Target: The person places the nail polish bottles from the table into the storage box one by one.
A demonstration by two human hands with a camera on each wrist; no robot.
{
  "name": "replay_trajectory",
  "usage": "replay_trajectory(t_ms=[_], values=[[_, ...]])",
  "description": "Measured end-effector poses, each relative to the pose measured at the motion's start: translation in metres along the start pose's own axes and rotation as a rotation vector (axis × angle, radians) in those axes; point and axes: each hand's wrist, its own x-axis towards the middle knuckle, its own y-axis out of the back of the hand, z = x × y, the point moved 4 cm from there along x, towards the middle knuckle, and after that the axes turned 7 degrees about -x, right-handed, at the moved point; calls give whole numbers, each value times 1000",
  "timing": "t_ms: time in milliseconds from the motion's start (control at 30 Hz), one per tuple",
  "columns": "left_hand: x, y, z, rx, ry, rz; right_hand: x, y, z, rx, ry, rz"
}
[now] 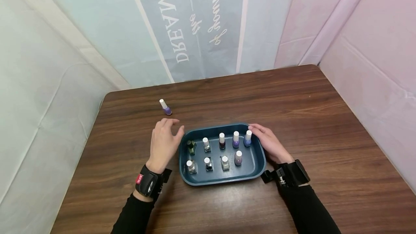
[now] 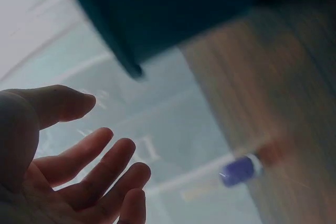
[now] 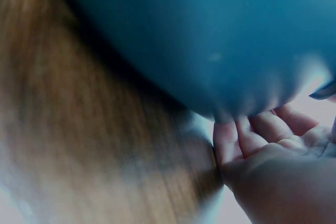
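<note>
A dark blue tray [image 1: 221, 182] on the table holds several small nail polish bottles in two rows, most with white caps, such as a clear one [image 1: 225, 163] and a purple one [image 1: 235, 139]. My right hand [image 1: 271, 143] grips the tray's right end; in the right wrist view its fingers [image 3: 262, 135] lie against the outer wall. Left of the tray hovers my left hand [image 1: 164, 142], holding nothing, fingers relaxed and thumb apart. Beyond its fingertips, a purple nail polish bottle [image 1: 165, 107] stands on the table, also visible in the left wrist view as a purple bottle [image 2: 239, 171].
The brown wooden table [image 1: 325, 125] reaches back to a printed curtain [image 1: 201, 28]. Pale fabric walls hang to the left [image 1: 42, 100] and right [image 1: 380, 53]. A dark green bottle [image 1: 191, 147] leans inside the tray's left end.
</note>
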Motion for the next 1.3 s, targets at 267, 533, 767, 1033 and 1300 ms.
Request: replay_trajectory(t_ms=[267,533,767,1033,1300], values=[[16,-4,-37,0,73,25,0,0,1,-5,0,7],[33,-12,-65,-1,158,32,0,1,2,10,7,0],[44,-17,-83,-40,264,21,1,-1,2,14,8,4],[59,-23,-95,-73,342,-7,2,-3,3,21,12,16],[67,-29,-101,-73,362,-15,1,-4,3,45,4,30]])
